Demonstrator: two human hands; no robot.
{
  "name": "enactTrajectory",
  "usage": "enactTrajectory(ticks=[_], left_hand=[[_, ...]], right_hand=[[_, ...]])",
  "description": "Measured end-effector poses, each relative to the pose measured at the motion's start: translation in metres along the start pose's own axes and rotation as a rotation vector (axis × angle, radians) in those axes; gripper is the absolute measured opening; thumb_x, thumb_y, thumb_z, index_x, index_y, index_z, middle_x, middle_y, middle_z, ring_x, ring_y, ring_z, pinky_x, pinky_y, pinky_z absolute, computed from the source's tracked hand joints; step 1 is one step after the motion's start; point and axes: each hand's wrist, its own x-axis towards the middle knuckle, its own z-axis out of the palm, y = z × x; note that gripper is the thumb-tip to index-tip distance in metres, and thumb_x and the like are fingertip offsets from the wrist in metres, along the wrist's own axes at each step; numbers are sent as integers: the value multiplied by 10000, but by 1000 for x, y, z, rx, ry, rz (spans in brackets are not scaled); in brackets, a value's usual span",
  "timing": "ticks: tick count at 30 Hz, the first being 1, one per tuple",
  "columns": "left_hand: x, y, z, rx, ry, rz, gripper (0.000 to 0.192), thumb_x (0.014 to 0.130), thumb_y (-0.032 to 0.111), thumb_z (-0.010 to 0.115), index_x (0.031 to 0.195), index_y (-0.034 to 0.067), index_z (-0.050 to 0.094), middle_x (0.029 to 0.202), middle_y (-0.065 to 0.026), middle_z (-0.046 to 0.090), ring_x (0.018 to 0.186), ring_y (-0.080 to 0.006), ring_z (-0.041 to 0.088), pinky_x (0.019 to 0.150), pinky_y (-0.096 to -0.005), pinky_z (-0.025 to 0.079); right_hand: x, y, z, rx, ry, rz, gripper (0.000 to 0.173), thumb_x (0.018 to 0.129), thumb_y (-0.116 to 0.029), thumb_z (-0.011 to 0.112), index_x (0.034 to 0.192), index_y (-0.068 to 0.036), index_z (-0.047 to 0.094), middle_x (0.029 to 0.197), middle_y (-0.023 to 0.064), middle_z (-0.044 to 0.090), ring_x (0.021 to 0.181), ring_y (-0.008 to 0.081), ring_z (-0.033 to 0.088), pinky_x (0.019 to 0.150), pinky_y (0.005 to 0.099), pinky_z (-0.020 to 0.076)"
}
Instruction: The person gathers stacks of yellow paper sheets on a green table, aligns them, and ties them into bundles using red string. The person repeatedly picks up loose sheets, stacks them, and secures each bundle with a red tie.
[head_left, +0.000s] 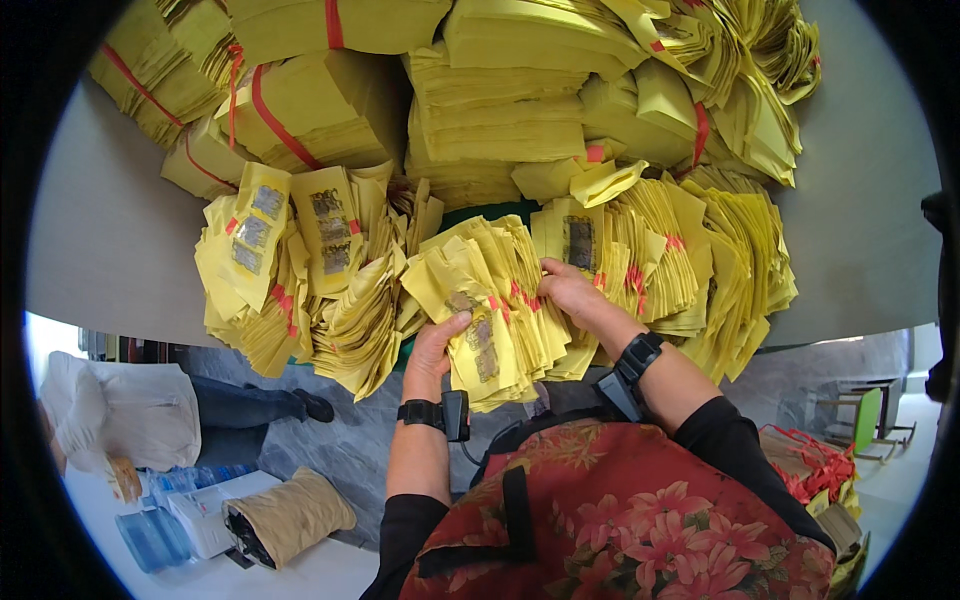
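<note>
A fanned stack of yellow joss paper (517, 307) stands tilted at the table's near edge, with red paper bands across its middle. My left hand (436, 346) grips its left side, the thumb lying on the front sheet beside a printed grey foil strip (484, 345). At the stack's upper right edge, the fingers of my right hand (574, 292) are curled against the sheets; some fingertips are hidden. Just beyond that hand a sheet with a dark foil panel (580, 244) fronts another row of banded papers (660, 247). More banded bundles (255, 247) sit to the left.
Large yellow paper blocks (495, 105), some tied with red straps (277, 120), are piled along the back of the grey table (112, 240). A person in a white top (127, 412) stands at left, near a brown sack (292, 517) and a blue water bottle (154, 538). A green chair (868, 420) is at right.
</note>
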Motion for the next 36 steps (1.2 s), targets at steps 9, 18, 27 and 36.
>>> enactTrajectory(ticks=[9, 18, 27, 36], left_hand=[[-8, 2, 17, -139, -66, -29, 687, 796, 48, 752, 1422, -10, 475, 1271, -169, 659, 1111, -327, 684, 967, -474, 580], [-8, 0, 1, -125, -58, 1, 647, 825, 104, 777, 1395, -27, 500, 1247, -177, 672, 1090, -321, 691, 963, -465, 582], [0, -2, 5, -117, -2, -25, 637, 828, 100, 775, 1391, -21, 502, 1242, -171, 675, 1093, -310, 692, 979, -460, 573], [2, 1, 3, -123, -10, -15, 671, 811, 91, 786, 1410, -3, 497, 1266, -144, 661, 1113, -294, 676, 986, -441, 562]], right_hand=[[-26, -22, 10, 148, -124, 127, 383, 911, -27, 458, 1274, 0, 577, 1119, 137, 664, 940, 222, 686, 841, 360, 597], [-71, -40, -36, -752, 538, -275, 332, 872, -245, 663, 1061, 28, 681, 836, 248, 705, 777, 391, 706, 727, 440, 561], [-40, -56, -51, -1180, 691, -222, 251, 824, -258, 733, 883, -14, 727, 794, 215, 707, 771, 388, 701, 719, 482, 557], [-40, -52, -52, -873, 497, -434, 133, 823, -172, 668, 843, -41, 652, 790, 184, 671, 752, 347, 669, 710, 461, 544]])
